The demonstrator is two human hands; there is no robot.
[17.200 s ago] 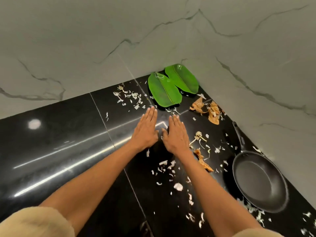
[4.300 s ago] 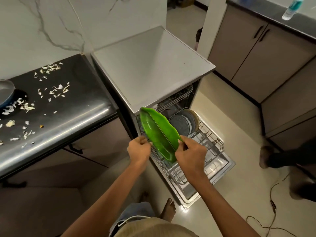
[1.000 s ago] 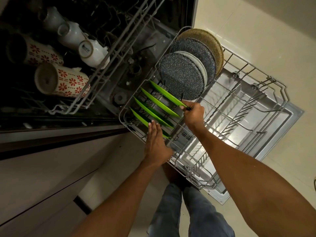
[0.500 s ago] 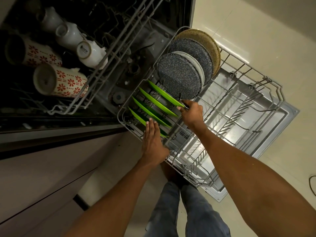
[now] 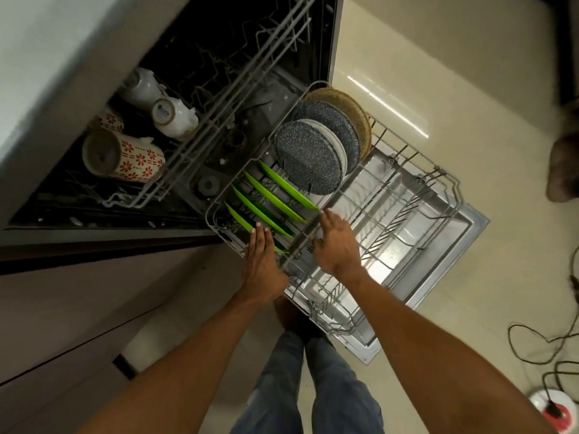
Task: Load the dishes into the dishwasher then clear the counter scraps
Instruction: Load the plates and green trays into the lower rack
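Observation:
Several green leaf-shaped plates (image 5: 275, 195) stand on edge in the pulled-out lower rack (image 5: 407, 195) of the open dishwasher. My left hand (image 5: 261, 258) lies flat with straight fingers against the nearest green plate at the rack's near corner. My right hand (image 5: 336, 242) hovers with relaxed fingers just right of the plates' tips, over the rack wires, holding nothing. Behind the green plates stand round speckled grey plates (image 5: 308, 161) and a brown woven one (image 5: 351, 111).
The upper rack (image 5: 200, 142) holds white mugs and red-flowered cups (image 5: 125, 158). The dishwasher door (image 5: 438, 264) lies open on the tiled floor. Cabinet fronts are at left. A cable and a white-red object (image 5: 554, 408) lie at lower right. Another person's foot shows at right.
My right hand let go of the far green plate's tip and drew back, fingers now relaxed. The left hand stays against the nearest plate. The view pulled back a little.

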